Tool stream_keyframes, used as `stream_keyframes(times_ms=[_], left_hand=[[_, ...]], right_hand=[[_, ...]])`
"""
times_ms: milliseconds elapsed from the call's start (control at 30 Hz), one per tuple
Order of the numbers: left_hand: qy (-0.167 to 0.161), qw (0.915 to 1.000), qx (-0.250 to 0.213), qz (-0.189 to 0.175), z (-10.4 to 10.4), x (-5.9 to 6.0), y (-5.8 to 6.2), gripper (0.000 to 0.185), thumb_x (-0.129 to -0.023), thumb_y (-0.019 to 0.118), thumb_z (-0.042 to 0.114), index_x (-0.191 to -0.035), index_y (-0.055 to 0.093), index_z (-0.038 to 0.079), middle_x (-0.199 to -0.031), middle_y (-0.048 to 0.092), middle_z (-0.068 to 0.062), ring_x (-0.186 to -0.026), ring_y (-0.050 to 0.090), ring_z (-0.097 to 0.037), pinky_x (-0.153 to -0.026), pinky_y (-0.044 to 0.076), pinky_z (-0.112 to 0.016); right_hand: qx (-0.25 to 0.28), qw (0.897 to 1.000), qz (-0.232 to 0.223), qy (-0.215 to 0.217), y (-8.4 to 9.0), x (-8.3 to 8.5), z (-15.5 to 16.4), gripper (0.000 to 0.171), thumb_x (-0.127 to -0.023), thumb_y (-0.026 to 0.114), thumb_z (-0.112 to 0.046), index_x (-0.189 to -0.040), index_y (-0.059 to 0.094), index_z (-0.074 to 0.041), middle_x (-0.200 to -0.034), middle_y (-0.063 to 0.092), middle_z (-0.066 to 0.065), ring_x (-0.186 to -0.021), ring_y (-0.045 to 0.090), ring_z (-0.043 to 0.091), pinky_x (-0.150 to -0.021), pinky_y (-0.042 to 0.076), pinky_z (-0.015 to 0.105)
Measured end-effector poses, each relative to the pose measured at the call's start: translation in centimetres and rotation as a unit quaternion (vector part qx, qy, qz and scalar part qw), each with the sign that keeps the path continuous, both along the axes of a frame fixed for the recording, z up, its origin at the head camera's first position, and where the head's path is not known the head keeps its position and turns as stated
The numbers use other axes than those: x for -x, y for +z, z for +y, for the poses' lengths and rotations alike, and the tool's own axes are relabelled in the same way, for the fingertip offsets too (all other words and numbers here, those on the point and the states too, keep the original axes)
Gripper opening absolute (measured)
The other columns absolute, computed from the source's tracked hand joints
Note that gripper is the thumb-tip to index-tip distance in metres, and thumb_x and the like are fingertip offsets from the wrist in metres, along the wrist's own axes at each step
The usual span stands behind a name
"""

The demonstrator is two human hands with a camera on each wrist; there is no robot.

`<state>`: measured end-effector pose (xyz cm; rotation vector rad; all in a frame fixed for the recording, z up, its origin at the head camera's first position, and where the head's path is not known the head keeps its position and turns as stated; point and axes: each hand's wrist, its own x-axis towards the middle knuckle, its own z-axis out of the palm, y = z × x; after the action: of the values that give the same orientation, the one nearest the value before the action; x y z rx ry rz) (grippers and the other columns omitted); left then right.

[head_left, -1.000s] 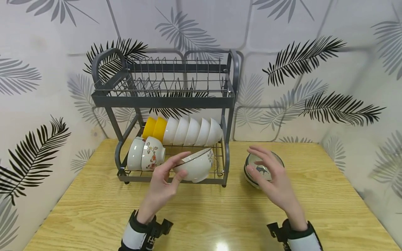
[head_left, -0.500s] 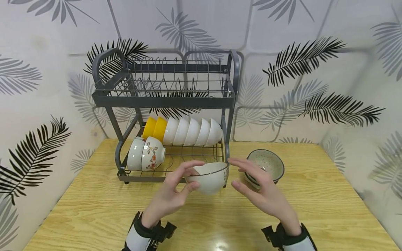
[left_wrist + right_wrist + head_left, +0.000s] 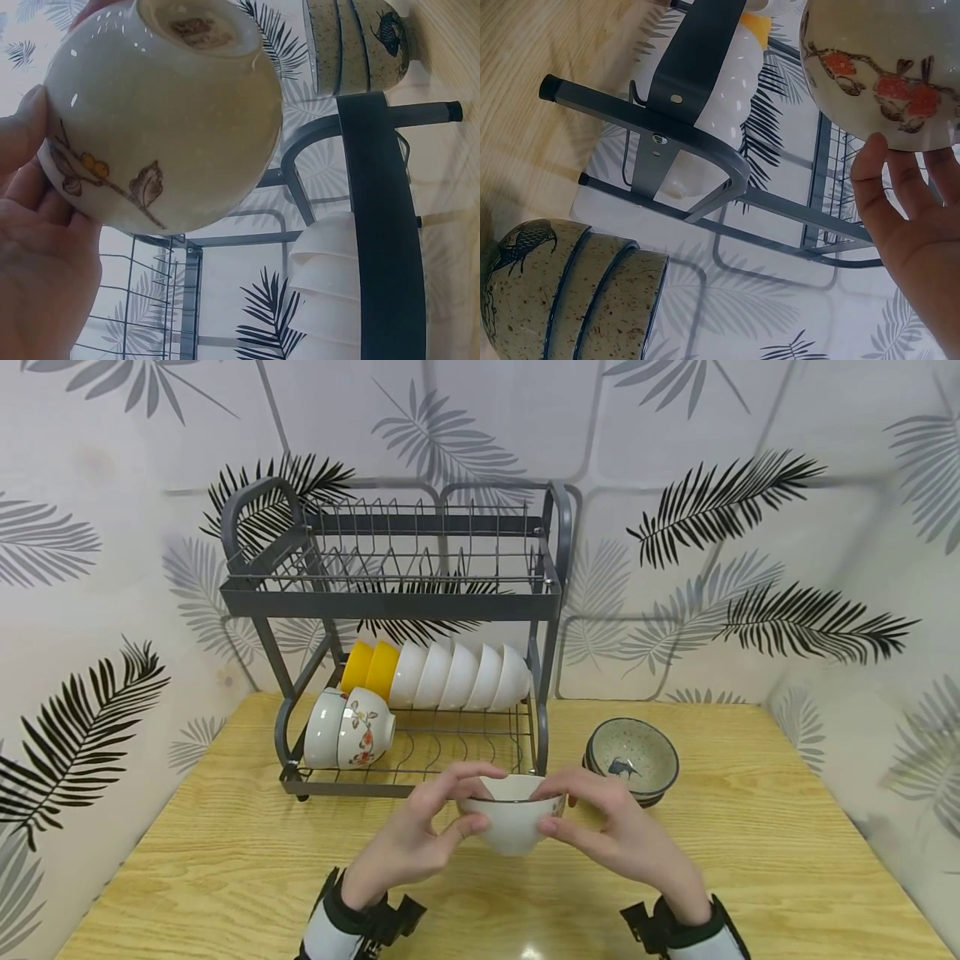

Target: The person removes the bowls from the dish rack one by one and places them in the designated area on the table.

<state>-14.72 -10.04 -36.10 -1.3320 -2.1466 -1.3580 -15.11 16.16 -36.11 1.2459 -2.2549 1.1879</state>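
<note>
A white bowl with a dark rim and a flower print [image 3: 512, 817] [image 3: 161, 120] [image 3: 881, 71] is held upright above the table, in front of the dish rack [image 3: 390, 602]. My left hand [image 3: 427, 831] grips its left side, thumb and fingers curled round the rim and wall. My right hand [image 3: 600, 827] holds the right side the same way. A stack of speckled bowls with a fish picture [image 3: 632, 760] [image 3: 562, 300] [image 3: 356, 45] stands on the table to the right.
The grey two-tier rack carries a row of yellow and white bowls [image 3: 435, 675] and two floral bowls [image 3: 348, 727] on its lower shelf; the upper tier holds nothing. The wooden table [image 3: 225, 860] meets leaf-patterned walls behind and at both sides.
The left hand brought the white bowl out of the rack, towards me and to the right. The right hand left the speckled bowls and took hold of the white bowl's right side.
</note>
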Motion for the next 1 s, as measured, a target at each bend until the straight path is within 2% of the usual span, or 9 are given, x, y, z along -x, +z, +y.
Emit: stream_keyframes(times_ms=[167,300,400,600,800,1000], left_hand=[[-0.024,0.9997,0.0,-0.004,-0.15,-0.07,0.09,0.051,-0.089,0.068,-0.006,-0.134,0.048,0.004,-0.116,0.069,-0.019,-0.094,0.072,-0.021,-0.089,0.059,-0.033],[-0.046,0.9985,0.013,-0.028,-0.2,-0.13,0.3,0.051,-0.089,0.067,-0.006,-0.135,0.047,0.004,-0.124,0.066,-0.022,-0.094,0.07,-0.02,-0.084,0.06,-0.029],[-0.051,0.9971,0.027,-0.05,-0.17,-0.16,0.37,0.05,-0.091,0.066,-0.005,-0.136,0.047,0.006,-0.119,0.069,-0.02,-0.094,0.07,-0.018,-0.083,0.059,-0.028],[-0.051,0.9964,0.037,-0.056,-0.26,-0.14,0.29,0.05,-0.092,0.066,-0.003,-0.137,0.046,0.007,-0.109,0.073,-0.015,-0.093,0.069,-0.017,-0.083,0.059,-0.028],[-0.046,0.9971,0.043,-0.043,-0.2,-0.13,0.36,0.053,-0.092,0.066,-0.002,-0.14,0.045,0.007,-0.107,0.072,-0.013,-0.09,0.068,-0.014,-0.082,0.057,-0.027],[-0.033,0.9987,0.032,-0.024,-0.13,-0.09,0.31,0.055,-0.094,0.065,0.0,-0.144,0.043,0.007,-0.109,0.071,-0.012,-0.095,0.069,-0.017,-0.091,0.058,-0.031]], right_hand=[[-0.013,0.999,-0.016,0.029,-0.12,-0.09,-0.14,0.027,-0.083,0.08,-0.007,-0.105,0.069,-0.018,-0.096,0.072,-0.004,-0.084,0.059,0.003,-0.073,0.052,0.021],[-0.026,0.998,-0.03,0.044,-0.19,-0.08,-0.19,0.02,-0.082,0.082,-0.012,-0.097,0.069,-0.017,-0.086,0.07,-0.004,-0.076,0.055,-0.002,-0.062,0.048,0.018],[-0.034,0.998,-0.032,0.051,-0.21,-0.12,-0.19,0.017,-0.081,0.083,-0.014,-0.09,0.069,-0.015,-0.081,0.07,-0.003,-0.074,0.054,-0.003,-0.059,0.046,0.017],[-0.032,0.998,-0.006,0.062,-0.26,-0.03,-0.27,0.018,-0.081,0.082,-0.018,-0.086,0.066,-0.014,-0.076,0.067,-0.002,-0.071,0.051,-0.004,-0.056,0.042,0.014],[-0.018,0.997,0.042,0.06,-0.36,0.13,-0.33,0.018,-0.085,0.077,-0.027,-0.089,0.066,-0.014,-0.076,0.065,-0.003,-0.066,0.053,0.006,-0.054,0.041,0.015],[0.011,0.995,0.093,0.034,-0.45,0.08,-0.46,0.021,-0.088,0.073,-0.034,-0.092,0.066,-0.014,-0.084,0.069,-0.003,-0.073,0.058,0.006,-0.064,0.048,0.013]])
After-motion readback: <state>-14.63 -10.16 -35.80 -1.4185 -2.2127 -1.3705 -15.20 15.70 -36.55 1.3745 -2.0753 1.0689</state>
